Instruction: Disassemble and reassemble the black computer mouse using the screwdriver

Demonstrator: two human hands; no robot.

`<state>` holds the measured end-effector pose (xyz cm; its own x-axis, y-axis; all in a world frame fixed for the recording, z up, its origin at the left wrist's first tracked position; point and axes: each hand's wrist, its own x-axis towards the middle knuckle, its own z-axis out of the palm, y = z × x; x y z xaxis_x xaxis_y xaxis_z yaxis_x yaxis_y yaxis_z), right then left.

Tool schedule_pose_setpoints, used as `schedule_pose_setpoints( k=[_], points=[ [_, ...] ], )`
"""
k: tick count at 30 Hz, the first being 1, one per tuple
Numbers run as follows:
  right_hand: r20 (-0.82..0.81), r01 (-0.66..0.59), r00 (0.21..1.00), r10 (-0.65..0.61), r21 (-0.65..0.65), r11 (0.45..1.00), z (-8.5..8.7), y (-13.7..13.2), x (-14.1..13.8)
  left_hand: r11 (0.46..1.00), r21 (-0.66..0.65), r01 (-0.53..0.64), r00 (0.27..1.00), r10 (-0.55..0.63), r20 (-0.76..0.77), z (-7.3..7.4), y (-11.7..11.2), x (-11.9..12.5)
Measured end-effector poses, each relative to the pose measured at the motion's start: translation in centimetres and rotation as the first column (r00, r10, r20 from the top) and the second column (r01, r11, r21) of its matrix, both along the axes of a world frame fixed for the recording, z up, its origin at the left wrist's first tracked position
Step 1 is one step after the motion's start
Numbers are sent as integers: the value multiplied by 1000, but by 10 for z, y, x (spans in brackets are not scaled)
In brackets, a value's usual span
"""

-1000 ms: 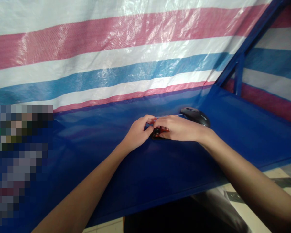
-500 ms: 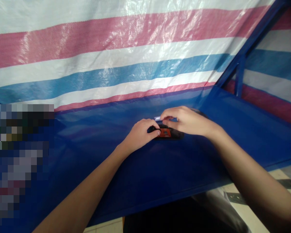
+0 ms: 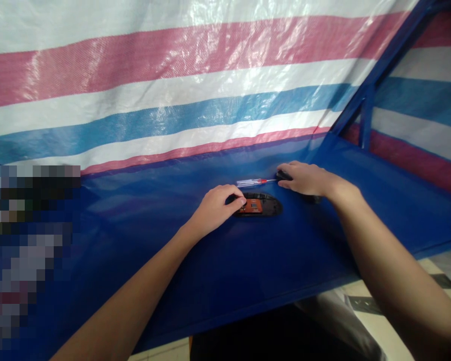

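On the blue surface lies the black oval base of an opened computer mouse (image 3: 272, 205), with an orange-brown circuit board (image 3: 253, 205) inside. My left hand (image 3: 220, 203) pinches its left end between thumb and fingers. Just behind the base rests a screwdriver (image 3: 251, 182) with a clear handle, a red collar and a thin shaft pointing right. Further right, my right hand (image 3: 304, 179) closes over a black rounded shell (image 3: 284, 175), which looks like the mouse's cover; the palm hides most of it. Another dark part (image 3: 312, 199) shows under that hand, too covered to make out.
The blue tabletop (image 3: 210, 271) ends in a front edge near my body. A striped plastic sheet (image 3: 173, 85) hangs behind it, and a blue metal frame (image 3: 376, 75) stands at the right. The left side is blurred into blocks.
My right hand has moved right, from above the mouse base to the black shell. The screwdriver and circuit board are now more exposed. My left hand keeps its grip on the base.
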<state>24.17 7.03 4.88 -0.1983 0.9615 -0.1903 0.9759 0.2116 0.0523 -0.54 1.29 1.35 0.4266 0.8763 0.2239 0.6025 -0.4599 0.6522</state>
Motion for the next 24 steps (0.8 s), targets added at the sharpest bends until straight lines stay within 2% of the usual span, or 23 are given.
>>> schedule_pose_setpoints(
  k=[3,5,7,9,11,13,16,18,21,24],
  points=[
    [-54,-14,998,15,11,1000,1,1,1,1000,14,1,1000,-1,-1,0,0,0],
    [-107,-24,994,32,74,997,3,1,2,1000,16,-4,1000,4,13,0,-1,1],
    [-195,-83,974,111,149,985,5,-1,1,1000,8,-24,999,24,34,0,-1,2],
    [-321,-218,907,272,194,956,9,-5,-3,999,-7,-39,998,39,41,1,-2,3],
    [-448,-378,785,428,202,903,13,-11,-11,999,-15,-42,998,43,41,1,-3,4],
    [-513,-478,700,497,180,860,17,-19,-20,998,-23,-51,997,53,64,0,-2,4],
    [-542,-567,648,535,125,814,20,-29,-33,992,-56,-110,977,119,175,-3,1,2],
    [-525,-599,632,570,135,789,20,-34,-39,982,-84,-172,951,188,247,-5,3,1],
    [-486,-621,629,607,155,768,16,-39,-44,962,-112,-249,914,272,300,-7,6,0],
    [-454,-634,642,618,138,761,12,-40,-48,955,-132,-267,901,295,318,-6,7,0]
  ],
)
